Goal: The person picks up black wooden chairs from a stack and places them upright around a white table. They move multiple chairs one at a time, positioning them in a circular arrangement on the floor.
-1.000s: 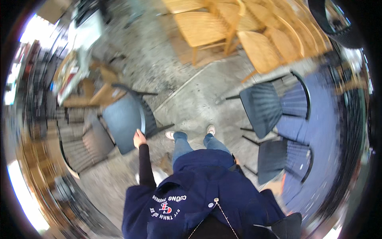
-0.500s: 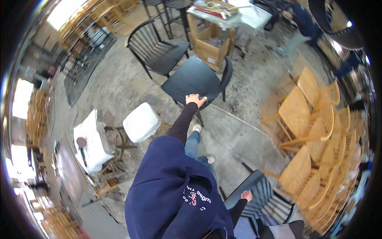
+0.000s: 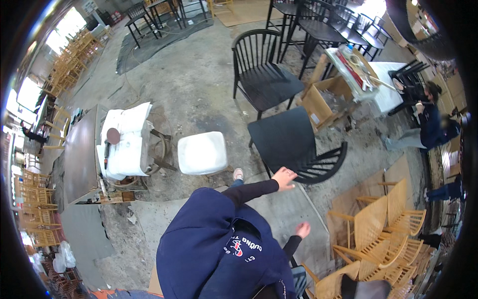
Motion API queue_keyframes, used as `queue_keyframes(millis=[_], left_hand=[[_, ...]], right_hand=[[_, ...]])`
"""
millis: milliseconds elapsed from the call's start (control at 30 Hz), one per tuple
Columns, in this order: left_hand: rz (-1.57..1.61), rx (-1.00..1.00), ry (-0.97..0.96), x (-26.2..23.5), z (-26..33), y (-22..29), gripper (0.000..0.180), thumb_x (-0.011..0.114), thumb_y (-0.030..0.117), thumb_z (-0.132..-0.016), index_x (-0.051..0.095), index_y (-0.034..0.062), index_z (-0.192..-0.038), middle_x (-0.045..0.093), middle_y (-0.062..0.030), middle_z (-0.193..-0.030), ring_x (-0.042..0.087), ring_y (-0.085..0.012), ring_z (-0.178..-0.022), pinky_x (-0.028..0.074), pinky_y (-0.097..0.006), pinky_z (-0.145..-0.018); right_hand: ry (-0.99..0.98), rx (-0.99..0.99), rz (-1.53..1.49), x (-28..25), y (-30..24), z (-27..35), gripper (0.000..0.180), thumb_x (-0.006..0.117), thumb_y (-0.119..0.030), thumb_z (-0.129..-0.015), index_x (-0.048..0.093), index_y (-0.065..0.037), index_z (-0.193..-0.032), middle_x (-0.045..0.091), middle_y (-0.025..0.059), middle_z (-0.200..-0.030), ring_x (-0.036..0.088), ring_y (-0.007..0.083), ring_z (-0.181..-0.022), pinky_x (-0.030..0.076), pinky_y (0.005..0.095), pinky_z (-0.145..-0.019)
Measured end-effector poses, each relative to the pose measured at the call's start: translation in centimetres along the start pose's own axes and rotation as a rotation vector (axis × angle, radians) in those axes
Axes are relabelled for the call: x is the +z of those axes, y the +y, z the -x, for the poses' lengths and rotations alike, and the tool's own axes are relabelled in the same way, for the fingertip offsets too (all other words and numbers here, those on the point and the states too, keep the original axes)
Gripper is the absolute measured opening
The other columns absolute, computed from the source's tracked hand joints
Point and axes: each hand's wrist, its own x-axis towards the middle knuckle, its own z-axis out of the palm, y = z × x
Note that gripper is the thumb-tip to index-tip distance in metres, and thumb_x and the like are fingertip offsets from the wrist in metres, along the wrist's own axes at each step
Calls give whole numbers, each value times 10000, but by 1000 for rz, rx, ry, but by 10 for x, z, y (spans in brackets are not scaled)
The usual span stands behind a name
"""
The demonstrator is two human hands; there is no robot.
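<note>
The left hand (image 3: pixel 284 178) is reaching forward, fingers seemingly curled over the near edge of the black chair (image 3: pixel 294 144), which is lying just ahead of it. The right hand (image 3: pixel 302 229) is hanging loose and spread, holding nothing. Since the earlier frame, the view has been swinging left.

Concrete floor (image 3: pixel 199 89): black chairs (image 3: pixel 294 144), white stool (image 3: pixel 201 153), cardboard box (image 3: pixel 323 99).
</note>
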Motion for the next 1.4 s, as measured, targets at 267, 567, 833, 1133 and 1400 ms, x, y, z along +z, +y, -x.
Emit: queue_keyframes(millis=[267,567,833,1133,1400], left_hand=[[78,-528,-219,-67,48,-186,337,493,381,-759,584,93,-907,578,-128,-950,526,-299,-949,433,-422,-757],[-95,-1384,-750,-157,173,-399,310,568,207,-701,617,89,-984,600,-94,-1029,581,-236,-945,476,-388,-747],[-76,-933,-17,-290,-81,-518,319,553,348,-715,626,79,-871,628,-129,-847,589,-279,-845,459,-384,-763],[-467,-865,0,-369,-277,-611,378,601,332,-696,515,113,-993,501,-118,-1071,478,-260,-1040,422,-424,-794],[-341,-846,47,-396,-421,-753,620,640,385,-661,406,75,-1144,481,-132,-1120,477,-286,-1037,407,-449,-825]], right_hand=[[195,-409,547,195,-123,-72,570,625,-286,-731,421,38,-1153,484,210,-1126,474,315,-1021,366,360,-872],[729,156,674,236,-141,-84,719,385,-575,-785,463,59,-1116,537,265,-1031,519,400,-963,416,454,-817],[945,222,760,276,-173,-53,628,404,-585,-790,517,-20,-1037,583,205,-908,571,356,-822,454,453,-697],[934,322,787,269,-152,-66,429,546,-355,-721,508,-48,-1018,592,187,-938,571,355,-880,444,443,-768],[1128,565,454,376,-65,41,520,582,-307,-675,452,-14,-1084,558,219,-999,543,364,-937,429,436,-816]])
